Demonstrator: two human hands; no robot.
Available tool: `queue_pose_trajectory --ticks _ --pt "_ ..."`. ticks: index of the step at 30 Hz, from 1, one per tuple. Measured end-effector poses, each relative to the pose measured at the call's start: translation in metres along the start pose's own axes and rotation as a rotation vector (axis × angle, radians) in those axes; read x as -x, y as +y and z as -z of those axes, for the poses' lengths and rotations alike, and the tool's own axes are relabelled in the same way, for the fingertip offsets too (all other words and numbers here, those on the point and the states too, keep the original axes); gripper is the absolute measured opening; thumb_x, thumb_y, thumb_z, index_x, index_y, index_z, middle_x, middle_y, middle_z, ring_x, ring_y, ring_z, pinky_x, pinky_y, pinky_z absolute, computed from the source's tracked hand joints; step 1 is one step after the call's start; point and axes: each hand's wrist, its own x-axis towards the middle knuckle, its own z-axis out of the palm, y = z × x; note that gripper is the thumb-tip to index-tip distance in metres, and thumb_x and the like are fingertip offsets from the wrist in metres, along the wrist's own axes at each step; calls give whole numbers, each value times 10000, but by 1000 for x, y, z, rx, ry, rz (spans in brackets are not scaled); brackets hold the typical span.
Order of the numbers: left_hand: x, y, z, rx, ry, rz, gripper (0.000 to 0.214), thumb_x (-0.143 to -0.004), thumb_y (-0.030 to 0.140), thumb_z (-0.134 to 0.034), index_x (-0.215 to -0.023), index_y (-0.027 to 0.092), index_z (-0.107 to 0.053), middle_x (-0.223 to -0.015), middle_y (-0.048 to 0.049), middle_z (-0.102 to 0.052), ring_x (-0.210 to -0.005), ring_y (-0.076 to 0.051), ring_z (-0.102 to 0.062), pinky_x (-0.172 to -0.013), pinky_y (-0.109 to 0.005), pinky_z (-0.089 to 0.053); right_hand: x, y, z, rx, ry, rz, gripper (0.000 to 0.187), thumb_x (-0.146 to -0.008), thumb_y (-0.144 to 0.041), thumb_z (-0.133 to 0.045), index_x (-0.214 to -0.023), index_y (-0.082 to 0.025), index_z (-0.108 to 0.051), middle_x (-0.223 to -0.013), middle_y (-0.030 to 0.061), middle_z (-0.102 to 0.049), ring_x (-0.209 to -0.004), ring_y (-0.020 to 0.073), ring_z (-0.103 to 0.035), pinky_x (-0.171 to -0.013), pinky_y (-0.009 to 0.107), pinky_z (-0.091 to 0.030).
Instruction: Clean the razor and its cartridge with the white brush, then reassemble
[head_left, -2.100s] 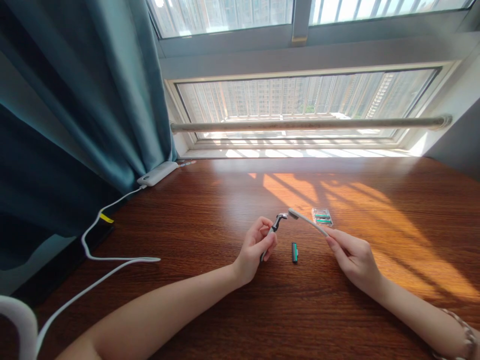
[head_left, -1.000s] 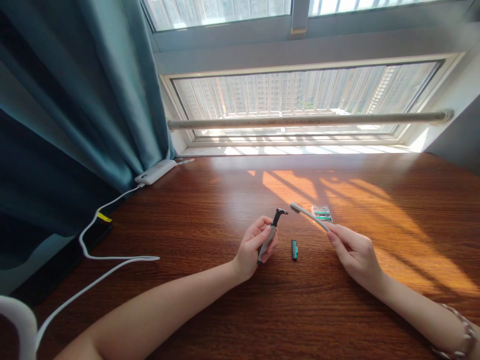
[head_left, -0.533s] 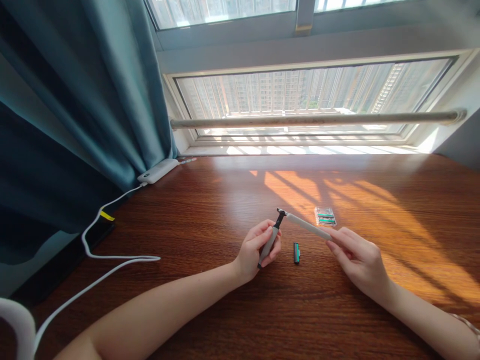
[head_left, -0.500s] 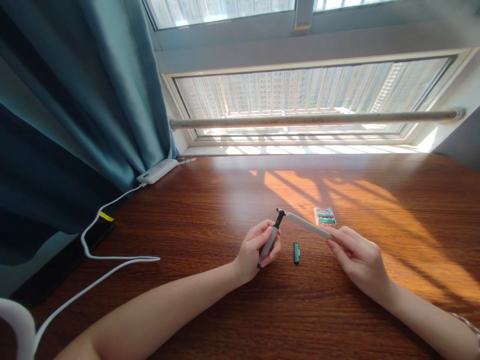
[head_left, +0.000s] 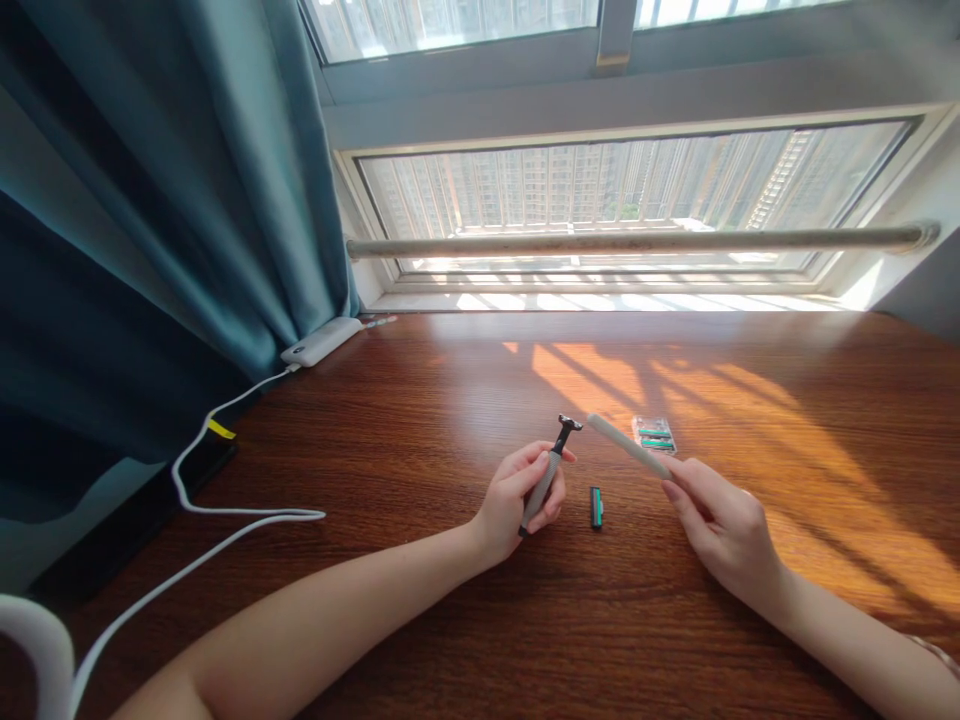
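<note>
My left hand is closed around the grey handle of a razor, whose dark neck and narrow head point up and away from me. Between the fingers of my right hand is the near end of a slim, pale grey stick. The stick's far tip is beside the razor head, with a small gap between them. On the table between my hands lies a black and green razor cartridge. Just beyond my right hand, a clear plastic case holds cartridges with green strips.
The brown wooden table reaches to the window sill, with sunlight across its right side. A white power strip lies by the blue curtain, and its white cable loops over the left side. A rail crosses the window.
The stick's tip has moved off the razor head, leaving a gap. The razor head has turned slightly and shows more of its width. The view has shifted a little.
</note>
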Motion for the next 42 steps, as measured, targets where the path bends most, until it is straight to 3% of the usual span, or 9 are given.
queue_pose_trajectory --ticks 2,6,11,16,27,31,35,39,42 --pt "0 0 -1 4 -6 6 233 -877 328 -385 -929 127 -491 -448 48 -457 -272 -36 -277 -335 -176 -205 1 0 -1 25 -33 16 332 -863 -192 -451 -1188 -241 -496 -850 30 -562 -691 141 -555 -631 247 -426" --pt "-1 -2 -1 6 -9 9 206 -891 322 -363 -896 144 -465 -443 47 -474 -260 -47 -317 -304 -159 -234 0 1 -1 36 39 -72 315 -866 -215 -451 -1174 -243 -509 -825 24 -563 -671 140 -545 -606 252 -420" --pt "-1 -3 -2 -15 -44 29 219 -894 352 -350 -898 154 -444 -457 27 -536 -250 -80 -403 -268 -153 -281 0 1 -2 94 -60 13 319 -868 -211 -452 -1181 -243 -499 -827 19 -556 -665 128 -553 -618 247 -422" --pt "-1 -3 -3 9 -62 39 216 -899 349 -330 -897 158 -430 -456 21 -554 -251 -101 -440 -267 -161 -317 1 1 -2 101 -5 -1 313 -873 -210 -448 -1180 -244 -492 -847 20 -559 -690 125 -552 -615 241 -420" --pt "-2 -5 0 52 -120 27 210 -912 317 -287 -921 158 -424 -461 13 -567 -245 -108 -444 -246 -156 -318 0 4 -3 122 -66 5 293 -878 -228 -444 -1165 -249 -499 -838 21 -558 -684 131 -555 -633 253 -428" --pt "-1 -5 -2 41 -102 43 197 -911 310 -289 -910 162 -419 -444 15 -560 -239 -109 -432 -243 -159 -320 1 3 -3 84 -13 -23 295 -881 -216 -434 -1168 -250 -493 -875 28 -569 -749 143 -566 -677 261 -434" --pt "-1 -5 -2 34 -112 48 176 -910 310 -308 -918 166 -408 -447 24 -559 -237 -107 -431 -236 -154 -314 1 4 -4 107 -109 20 316 -884 -218 -431 -1195 -251 -475 -860 24 -570 -734 140 -568 -651 258 -431" --pt "-1 -7 0 33 -124 42 159 -913 301 -305 -916 173 -401 -449 30 -560 -234 -104 -423 -230 -149 -303 0 4 -4 73 -10 -20 302 -888 -204 -422 -1181 -248 -479 -944 29 -578 -842 142 -569 -716 249 -433" --pt "0 -8 1 46 -150 18 165 -918 290 -294 -933 169 -404 -461 27 -567 -242 -96 -429 -240 -137 -301 0 3 -3 85 -71 47 316 -887 -199 -423 -1196 -251 -466 -901 21 -573 -795 132 -570 -678 240 -435"
